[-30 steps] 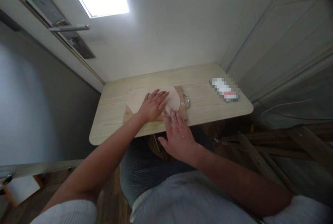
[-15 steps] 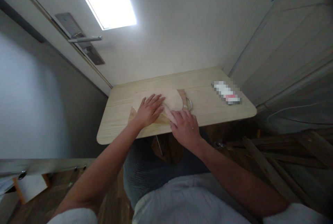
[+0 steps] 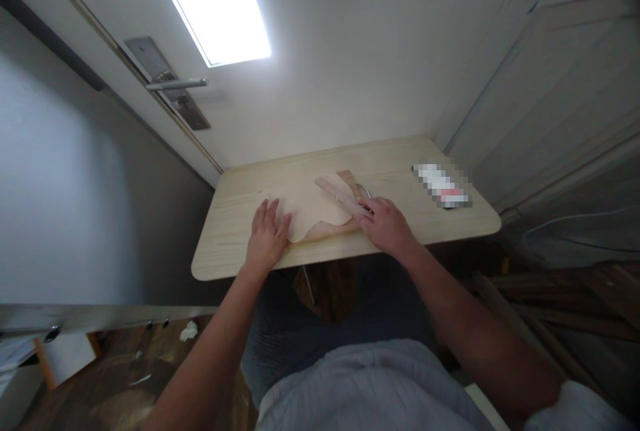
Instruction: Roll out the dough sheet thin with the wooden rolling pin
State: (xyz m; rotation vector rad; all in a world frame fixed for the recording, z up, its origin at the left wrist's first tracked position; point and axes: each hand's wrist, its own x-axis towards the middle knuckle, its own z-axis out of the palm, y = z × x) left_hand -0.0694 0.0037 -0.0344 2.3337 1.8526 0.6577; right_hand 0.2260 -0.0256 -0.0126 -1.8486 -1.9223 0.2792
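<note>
A flat, pale sheet of dough [image 3: 306, 203] lies spread over a wooden cutting board [image 3: 346, 179], covering most of it. My right hand [image 3: 387, 224] grips the near end of a thin, light rolling pin [image 3: 336, 193], which rests slantwise across the right part of the dough. On the dough's left edge lies my left hand [image 3: 269, 234], fingers stretched out and apart, holding nothing. The board's metal ring handle [image 3: 366, 189] sticks out just past my right hand, partly hidden.
The board is on a narrow, light wooden table [image 3: 235, 217] against a white door with a metal handle [image 3: 177, 84]. To the right on the table lies a phone-like flat object [image 3: 441, 185], blurred out. Slatted wood [image 3: 555, 304] stands at the lower right.
My left hand has slid left and nearer, onto the dough's left edge. My right hand has moved right with the rolling pin, which now shows more of its length. The view has shifted slightly.
</note>
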